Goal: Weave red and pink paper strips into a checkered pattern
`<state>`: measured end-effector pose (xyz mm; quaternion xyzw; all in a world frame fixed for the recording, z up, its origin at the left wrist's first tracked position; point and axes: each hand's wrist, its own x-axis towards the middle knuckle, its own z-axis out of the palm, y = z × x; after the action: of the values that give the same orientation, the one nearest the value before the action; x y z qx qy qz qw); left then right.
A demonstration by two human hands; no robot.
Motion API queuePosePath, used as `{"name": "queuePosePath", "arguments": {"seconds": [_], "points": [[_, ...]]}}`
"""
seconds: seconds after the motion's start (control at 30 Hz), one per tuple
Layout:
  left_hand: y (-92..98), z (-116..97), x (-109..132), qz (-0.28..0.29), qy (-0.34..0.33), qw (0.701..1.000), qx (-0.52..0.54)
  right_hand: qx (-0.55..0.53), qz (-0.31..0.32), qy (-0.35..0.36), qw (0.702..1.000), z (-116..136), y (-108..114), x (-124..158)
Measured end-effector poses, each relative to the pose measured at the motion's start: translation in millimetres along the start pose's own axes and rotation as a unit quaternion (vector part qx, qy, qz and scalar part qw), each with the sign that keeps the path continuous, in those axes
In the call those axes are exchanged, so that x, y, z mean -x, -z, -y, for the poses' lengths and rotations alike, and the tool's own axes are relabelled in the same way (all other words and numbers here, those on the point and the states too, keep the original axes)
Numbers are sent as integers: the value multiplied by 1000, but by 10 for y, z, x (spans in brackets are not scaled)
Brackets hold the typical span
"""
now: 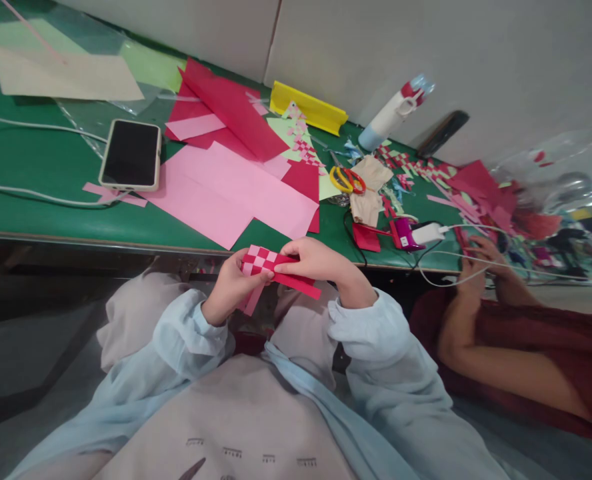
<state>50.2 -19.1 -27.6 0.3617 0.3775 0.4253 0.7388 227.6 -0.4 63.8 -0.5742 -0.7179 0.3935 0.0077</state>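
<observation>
A woven piece of red and pink paper strips [259, 259] is held up just off the table's front edge, over my lap. Its checkered part shows between my hands, with red strips running to the right and a pink strip hanging down. My left hand [231, 283] pinches the left side of the weave, thumb on its front. Fingers of my right hand [309, 260] are closed on the red strips at the right. Large pink sheets [236, 193] and red sheets [226, 107] lie on the green table [41, 153] beyond.
A phone [130, 155] lies at the left with white cables. Toward the right are scissors [347, 180], a yellow holder [309, 109], a bottle [393, 117], and a purple device [407, 233] with a white plug. Another person's hands [479, 260] work at the far right.
</observation>
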Motion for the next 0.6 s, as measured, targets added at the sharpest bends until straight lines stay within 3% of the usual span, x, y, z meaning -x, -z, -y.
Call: {"name": "queuePosePath", "arguments": {"seconds": [0.3, 0.6], "points": [[1, -9, 12, -11, -3, 1000, -7, 12, 16, 3, 1000, 4, 48, 29], [3, -28, 15, 18, -5, 1000, -12, 42, 26, -8, 999, 12, 31, 1]]}}
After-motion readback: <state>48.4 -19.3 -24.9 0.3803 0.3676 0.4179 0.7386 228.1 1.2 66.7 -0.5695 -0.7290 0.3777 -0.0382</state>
